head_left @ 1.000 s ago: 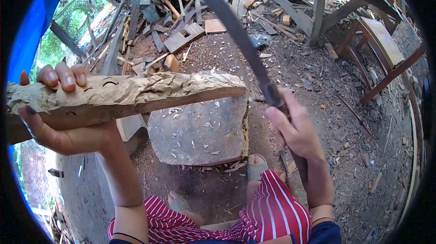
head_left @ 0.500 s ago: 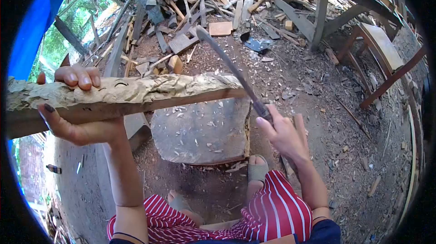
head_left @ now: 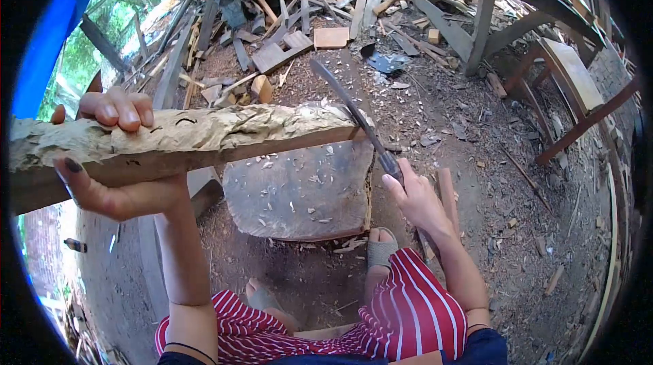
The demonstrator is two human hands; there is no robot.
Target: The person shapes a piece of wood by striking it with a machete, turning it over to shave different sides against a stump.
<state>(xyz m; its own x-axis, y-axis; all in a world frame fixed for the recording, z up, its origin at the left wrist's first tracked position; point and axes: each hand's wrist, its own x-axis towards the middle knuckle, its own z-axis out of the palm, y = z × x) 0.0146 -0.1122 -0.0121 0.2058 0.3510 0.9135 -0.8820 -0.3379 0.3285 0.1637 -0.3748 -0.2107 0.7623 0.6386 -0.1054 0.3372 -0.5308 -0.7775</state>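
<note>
Clamping the long, pale wooden beam (head_left: pixel 218 132) over the rounded, grey wooden block (head_left: pixel 299 195) with the left hand (head_left: pixel 136 198), safely left of the block; gripping the curved, dark-metal machete (head_left: pixel 347 101) in the right hand (head_left: pixel 418 200), ideally angling shallowly.

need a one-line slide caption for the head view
Left hand holding a rough beam over a wooden block, right hand gripping a long knife at the beam's end.

From here I see loose red clothing (head_left: pixel 420 304) with white stripes. A dark navy sleeve (head_left: pixel 486 348) shows on either side of that clothing, and just beyond it are grey-green, open-toed sandals (head_left: pixel 381 252) with a textured surface.
</note>
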